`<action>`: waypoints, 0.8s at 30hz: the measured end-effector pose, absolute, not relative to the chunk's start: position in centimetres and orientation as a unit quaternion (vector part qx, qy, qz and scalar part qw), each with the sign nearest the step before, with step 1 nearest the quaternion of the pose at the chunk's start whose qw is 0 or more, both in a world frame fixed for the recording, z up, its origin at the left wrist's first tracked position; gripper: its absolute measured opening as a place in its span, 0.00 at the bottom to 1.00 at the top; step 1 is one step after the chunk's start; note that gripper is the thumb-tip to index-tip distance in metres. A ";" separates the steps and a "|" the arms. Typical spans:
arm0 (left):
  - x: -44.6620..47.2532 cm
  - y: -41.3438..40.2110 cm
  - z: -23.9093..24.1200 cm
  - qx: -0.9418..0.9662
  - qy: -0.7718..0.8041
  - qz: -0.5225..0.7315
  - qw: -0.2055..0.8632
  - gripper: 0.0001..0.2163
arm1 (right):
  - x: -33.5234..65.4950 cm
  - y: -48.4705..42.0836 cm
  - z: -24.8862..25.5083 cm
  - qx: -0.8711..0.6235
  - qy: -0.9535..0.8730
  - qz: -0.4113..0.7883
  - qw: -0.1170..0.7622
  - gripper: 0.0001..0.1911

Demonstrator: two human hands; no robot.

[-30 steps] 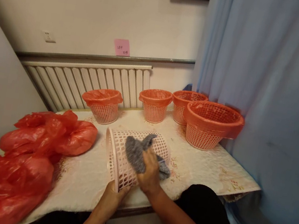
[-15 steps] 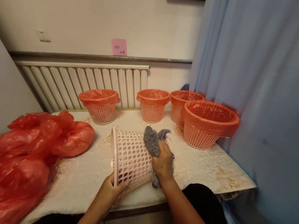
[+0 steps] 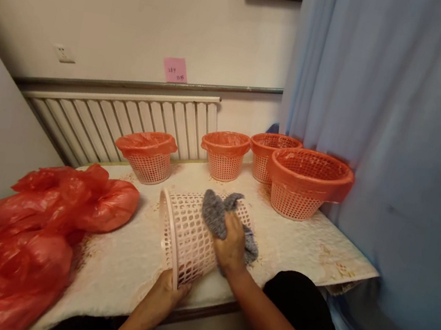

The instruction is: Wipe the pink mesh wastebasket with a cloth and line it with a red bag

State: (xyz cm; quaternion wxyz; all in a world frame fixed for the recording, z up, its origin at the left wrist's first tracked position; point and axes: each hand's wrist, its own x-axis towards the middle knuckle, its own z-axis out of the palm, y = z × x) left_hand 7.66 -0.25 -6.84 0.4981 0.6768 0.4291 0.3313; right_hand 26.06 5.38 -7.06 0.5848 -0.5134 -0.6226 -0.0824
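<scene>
left hand [image 3: 164, 297] gripped basket [image 3: 192, 233] rim; right hand [image 3: 231, 243] pressed grey cloth [image 3: 216, 215] on basket side; basket lay tipped on table [image 3: 119, 266]

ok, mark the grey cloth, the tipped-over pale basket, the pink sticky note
grey knitted cloth [image 3: 214, 216]: head view, bunched upper fold.
pale pink perforated plastic basket [image 3: 187, 233]: head view, side wall.
pink paper sticky note [image 3: 175, 69]: head view, its middle.

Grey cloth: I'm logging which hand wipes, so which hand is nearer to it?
Right. The right hand presses the grey cloth against the side of the tipped basket. The left hand is lower, gripping the basket's rim, apart from the cloth.
</scene>
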 end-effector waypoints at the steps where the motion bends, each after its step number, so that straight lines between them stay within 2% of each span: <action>1: 7.9 -0.5 -6.7 0.681 0.431 0.330 0.491 0.11 | 25.0 4.4 -6.6 -0.478 -0.648 -0.087 0.587 0.25; 5: 8.2 -1.0 -7.0 0.683 0.448 0.329 0.475 0.08 | 21.7 0.8 -4.9 -0.368 -0.728 -0.065 0.575 0.24; 9: 7.8 -0.8 -8.1 0.642 0.452 0.353 0.509 0.16 | 22.2 1.3 -4.8 -0.368 -0.745 -0.082 0.550 0.27; 14: 7.5 -0.5 -8.9 0.609 0.477 0.373 0.513 0.19 | 26.9 5.7 -6.5 -0.476 -0.666 -0.086 0.568 0.28; 19: 7.7 -0.9 -8.9 0.614 0.486 0.362 0.506 0.19 | 31.3 8.4 -7.7 -0.625 -0.502 -0.019 0.598 0.21; 24: 7.7 -0.9 -9.4 0.621 0.487 0.356 0.501 0.20 | 31.9 9.0 -8.2 -0.649 -0.451 0.002 0.613 0.21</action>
